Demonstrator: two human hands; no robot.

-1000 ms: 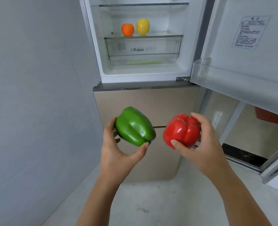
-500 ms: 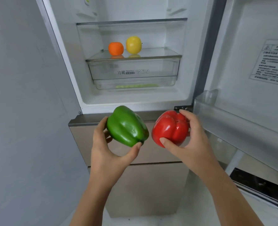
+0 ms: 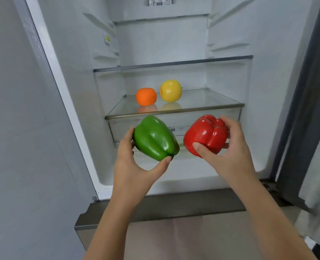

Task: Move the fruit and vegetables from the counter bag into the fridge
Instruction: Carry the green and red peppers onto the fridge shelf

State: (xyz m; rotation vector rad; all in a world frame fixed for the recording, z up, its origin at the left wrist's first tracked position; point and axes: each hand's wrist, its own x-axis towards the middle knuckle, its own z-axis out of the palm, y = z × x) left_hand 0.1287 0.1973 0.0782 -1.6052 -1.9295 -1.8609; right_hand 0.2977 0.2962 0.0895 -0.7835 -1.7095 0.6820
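Note:
My left hand (image 3: 134, 166) grips a glossy green bell pepper (image 3: 154, 138). My right hand (image 3: 228, 154) grips a red bell pepper (image 3: 206, 136). Both peppers hang in front of the open fridge, level with the clear crisper drawer (image 3: 121, 128). On the glass shelf (image 3: 202, 102) above the drawer sit an orange (image 3: 146, 96) and, right of it, a yellow apple (image 3: 171, 90). The counter bag is out of view.
The fridge door (image 3: 316, 128) stands open at the right, with a door bin at its lower edge. A grey wall (image 3: 20, 128) runs along the left. A second glass shelf (image 3: 174, 63) sits higher up. Below the compartment is a closed beige drawer front (image 3: 193, 237).
I have come closer to the fridge and both hands have risen with the peppers, from in front of the lower drawer up to the open compartment.

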